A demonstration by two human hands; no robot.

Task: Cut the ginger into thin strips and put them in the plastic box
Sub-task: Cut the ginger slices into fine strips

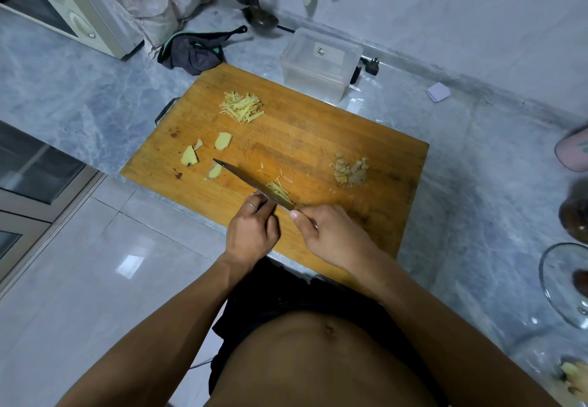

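1. A rectangular wooden cutting board (318,139) lay on the grey marbled stone counter (79,95), its near edge reaching the counter's front.
2. The right hand (331,235) was wrapped round the handle of a long dark-bladed kitchen knife (251,184), thumb stretched along the top; the blade ran away to the left, its tip just beside one ginger slice.
3. The left hand (253,231) sat against the near side of the blade with its fingers curled down onto the board; what they pressed was hidden, so I cannot tell whether it held anything. A thin ring showed on one finger.
4. A small bunch of pale yellow ginger strips, freshly cut (280,192), lay on the far side of the blade, touching it.
5. A larger heap of thin yellow ginger strips (241,107) rested on the far part of the board.
6. Four flat yellow ginger slices (203,155) were scattered near the board's left end.
7. A pile of brownish ginger peelings and trimmings (350,171) sat toward the right side.
8. The clear rectangular plastic box with a lid (318,63) stood on the counter touching the board's far edge, well apart from both hands.
9. A dark crumpled cloth with green trim (194,50) lay beyond the board's far left corner.
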